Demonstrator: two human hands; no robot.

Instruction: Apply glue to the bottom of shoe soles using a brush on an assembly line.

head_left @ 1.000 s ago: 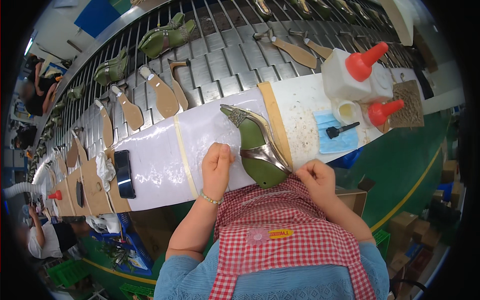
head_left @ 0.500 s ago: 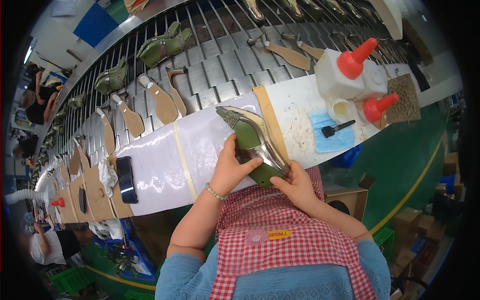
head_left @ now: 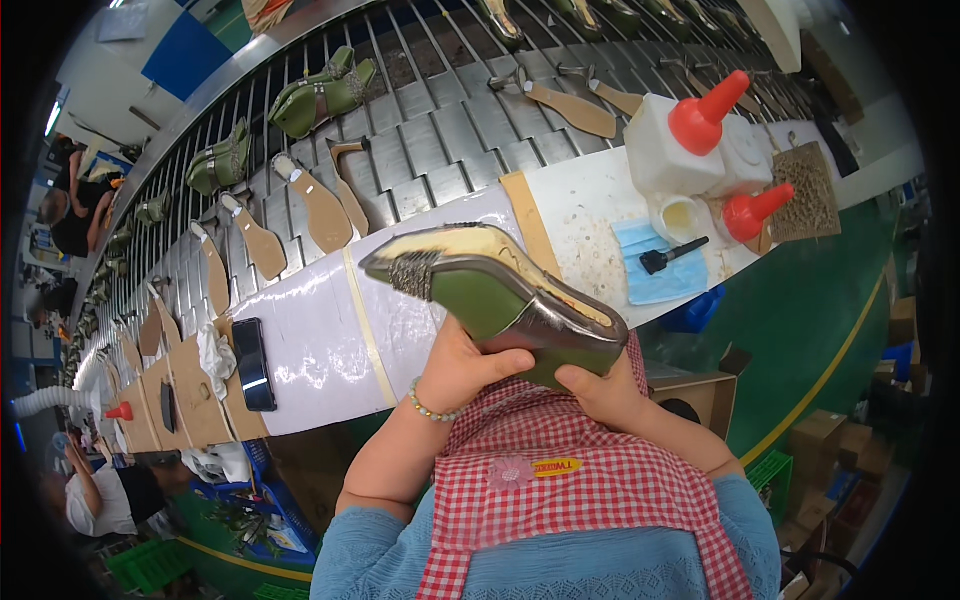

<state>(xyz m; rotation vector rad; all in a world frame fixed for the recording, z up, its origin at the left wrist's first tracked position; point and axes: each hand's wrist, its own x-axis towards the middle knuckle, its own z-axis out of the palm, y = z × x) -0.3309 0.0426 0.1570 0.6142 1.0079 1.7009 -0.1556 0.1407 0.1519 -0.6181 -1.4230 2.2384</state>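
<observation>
Between my hands is a green shoe upper on a last (head_left: pixel 480 300), held above the bench edge in front of my apron. A glittery strap crosses one end and a shiny metallic band crosses nearer my hands. Its pale underside faces up and away. My left hand (head_left: pixel 462 368), with a beaded bracelet on the wrist, grips the near side, thumb along the green surface. My right hand (head_left: pixel 605 392) closes on the other end with its thumb against the side. The remaining fingers of both hands are mostly hidden behind the shoe.
Across the bench runs a slatted metal conveyor (head_left: pixel 440 140) carrying green shoes (head_left: pixel 318 98) and tan soles (head_left: pixel 322 210). At right are a white bottle with a red nozzle (head_left: pixel 668 150), a black brush (head_left: pixel 674 256) on a blue cloth (head_left: pixel 640 275) and a bristly mat (head_left: pixel 806 190). A phone (head_left: pixel 254 365) lies left.
The shoe has been tilted and raised nearer the camera, its glittery end swinging left. Its pale underside shows more. Both hands have kept their grip.
</observation>
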